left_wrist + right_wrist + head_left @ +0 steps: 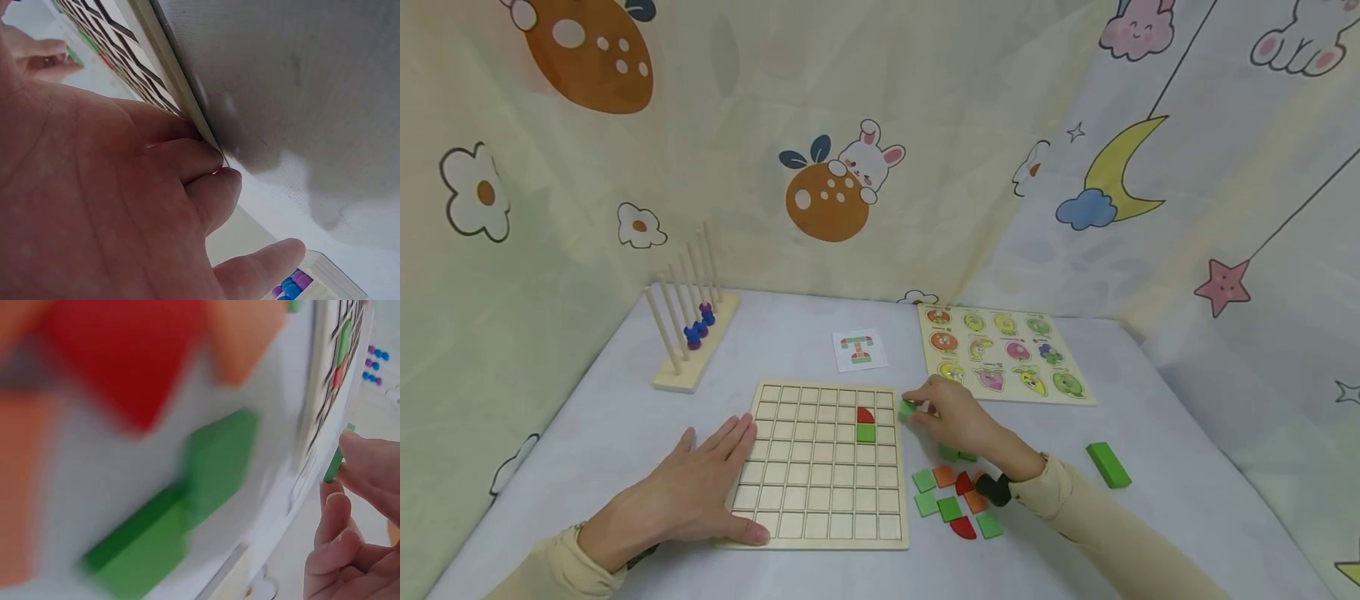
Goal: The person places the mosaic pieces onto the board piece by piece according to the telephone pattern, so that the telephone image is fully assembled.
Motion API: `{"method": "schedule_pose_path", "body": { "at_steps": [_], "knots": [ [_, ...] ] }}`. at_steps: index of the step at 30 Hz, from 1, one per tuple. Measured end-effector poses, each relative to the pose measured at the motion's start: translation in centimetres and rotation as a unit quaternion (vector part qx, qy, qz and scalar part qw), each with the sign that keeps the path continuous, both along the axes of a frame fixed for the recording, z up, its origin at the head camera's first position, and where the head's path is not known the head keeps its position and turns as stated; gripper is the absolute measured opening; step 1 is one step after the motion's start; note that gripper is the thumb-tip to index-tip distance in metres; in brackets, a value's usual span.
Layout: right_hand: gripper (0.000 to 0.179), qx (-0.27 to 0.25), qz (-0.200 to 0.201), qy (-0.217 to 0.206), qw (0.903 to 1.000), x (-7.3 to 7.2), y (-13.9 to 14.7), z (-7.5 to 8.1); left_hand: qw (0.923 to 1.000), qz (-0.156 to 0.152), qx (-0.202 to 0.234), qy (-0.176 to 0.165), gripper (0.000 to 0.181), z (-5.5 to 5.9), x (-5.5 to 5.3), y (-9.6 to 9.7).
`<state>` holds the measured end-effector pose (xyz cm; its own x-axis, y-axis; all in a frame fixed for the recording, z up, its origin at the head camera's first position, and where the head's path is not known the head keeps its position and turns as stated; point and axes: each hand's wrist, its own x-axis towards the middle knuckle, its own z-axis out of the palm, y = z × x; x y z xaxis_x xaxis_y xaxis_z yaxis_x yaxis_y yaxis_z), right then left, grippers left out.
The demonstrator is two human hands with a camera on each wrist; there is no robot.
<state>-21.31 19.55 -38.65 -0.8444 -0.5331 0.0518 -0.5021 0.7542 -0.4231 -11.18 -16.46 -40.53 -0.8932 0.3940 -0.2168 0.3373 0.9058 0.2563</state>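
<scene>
A wooden grid board (805, 477) lies on the table, with a red quarter-circle tile (865, 415) and a green square tile (866, 432) seated in two of its cells. My left hand (703, 475) rests along the board's left edge, fingers extended and thumb over the lower left corner. Just off the board's upper right edge, my right hand (955, 417) pinches a green tile (907, 409) between thumb and fingers. The right wrist view shows this green tile (335, 464) edge-on. Beneath the right forearm lie more green tiles (949, 452), partly hidden.
Loose red, orange and green tiles (950, 508) lie right of the board. A pattern card (860, 350) lies behind it, a fruit puzzle board (1000, 354) at back right. A peg stand (692, 342) with beads stands at back left, and a green block (1108, 465) lies far right.
</scene>
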Motion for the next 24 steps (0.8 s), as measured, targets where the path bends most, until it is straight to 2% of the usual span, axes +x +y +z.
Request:
{"method": "schedule_pose_path", "body": {
  "at_steps": [8, 12, 17, 24],
  "knots": [
    [0.034, -0.016, 0.051, -0.012, 0.9985, -0.9, -4.4, 0.3, 1.0000, 0.002, 0.003, -0.006, 0.147, 0.1, 0.0, 0.0],
    [0.033, -0.007, 0.086, 0.000, 0.9963, -1.5, -6.0, -0.2, 0.9999, 0.003, 0.006, -0.009, 0.147, 0.1, 0.0, 0.0],
    [0.033, -0.001, 0.120, 0.007, 0.9927, -2.0, -7.2, -0.6, 0.9999, 0.003, 0.005, -0.009, 0.147, 0.1, -0.1, 0.0],
    [0.030, 0.021, 0.141, -0.010, 0.9898, -2.3, -7.7, -0.7, 0.9999, 0.005, 0.000, -0.011, 0.148, 0.0, -0.1, 0.0]
  ]
}}
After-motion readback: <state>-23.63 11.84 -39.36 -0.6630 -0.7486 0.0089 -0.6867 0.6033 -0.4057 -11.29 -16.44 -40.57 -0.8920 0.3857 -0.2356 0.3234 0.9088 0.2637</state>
